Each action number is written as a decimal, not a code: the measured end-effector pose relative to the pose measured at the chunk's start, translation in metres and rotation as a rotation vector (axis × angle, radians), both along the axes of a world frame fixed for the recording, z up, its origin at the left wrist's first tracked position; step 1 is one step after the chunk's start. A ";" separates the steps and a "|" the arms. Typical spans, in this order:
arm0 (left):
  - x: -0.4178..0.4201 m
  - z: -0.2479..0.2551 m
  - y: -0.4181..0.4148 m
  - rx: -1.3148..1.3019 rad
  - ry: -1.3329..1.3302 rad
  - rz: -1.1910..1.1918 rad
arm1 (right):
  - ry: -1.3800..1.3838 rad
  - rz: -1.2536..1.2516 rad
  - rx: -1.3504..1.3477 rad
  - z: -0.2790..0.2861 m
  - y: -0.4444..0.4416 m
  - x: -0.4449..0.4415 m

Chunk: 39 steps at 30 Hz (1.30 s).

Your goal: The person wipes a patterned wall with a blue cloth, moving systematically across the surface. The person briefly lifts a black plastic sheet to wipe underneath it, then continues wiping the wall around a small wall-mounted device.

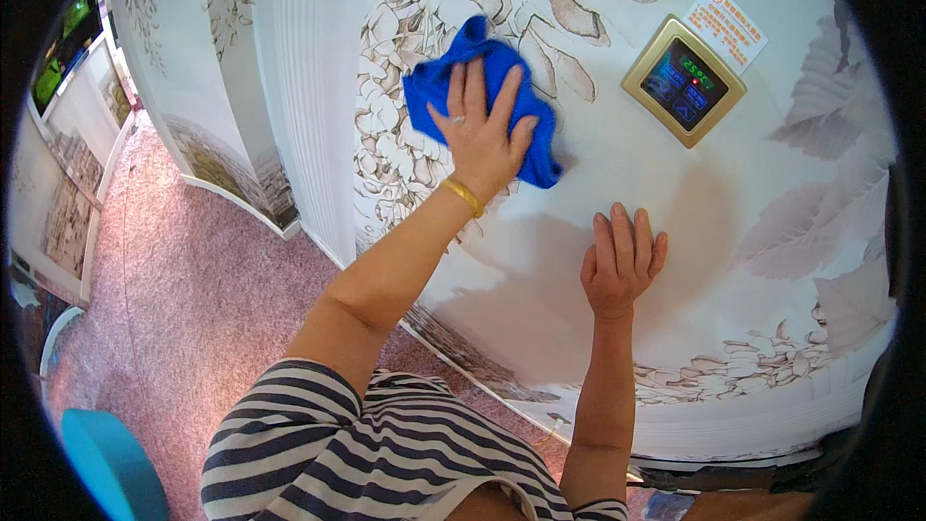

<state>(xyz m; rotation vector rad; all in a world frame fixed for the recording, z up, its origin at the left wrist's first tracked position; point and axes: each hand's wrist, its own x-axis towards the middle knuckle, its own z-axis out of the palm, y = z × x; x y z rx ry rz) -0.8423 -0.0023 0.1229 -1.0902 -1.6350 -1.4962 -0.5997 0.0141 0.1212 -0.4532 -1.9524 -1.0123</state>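
A bright blue cloth (532, 148) lies crumpled and spread against the patterned wallpaper (535, 268). With fingers fanned out, my left hand (483, 134) presses the cloth onto the wall; a yellow bangle and a ring are on that arm and hand. My right hand (622, 264) rests palm toward the wall, lower and to the right, holding nothing, its fingers slightly apart. Above it, a gold-framed wall thermostat (684, 81) has a lit display. Behind the thermostat's upper right edge sits a white card (725, 25) bearing orange writing.
Pink mottled carpet (195, 268) runs along the wall's left side. White fluted trim (311, 87) and further printed panels (217, 108) stand at the left. A rounded turquoise object (112, 463) is at the lower left. A small cable outlet (558, 420) sits near the skirting.
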 end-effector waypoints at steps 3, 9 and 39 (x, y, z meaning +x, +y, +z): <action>0.009 -0.052 -0.002 -0.075 -0.125 -0.034 | 0.003 0.000 0.025 0.000 0.002 -0.002; 0.061 -0.071 -0.010 -0.177 0.264 -0.184 | -0.013 -0.048 0.016 0.002 0.000 -0.001; 0.044 0.015 -0.001 -0.036 0.131 0.017 | 0.055 0.099 0.008 0.008 -0.001 0.000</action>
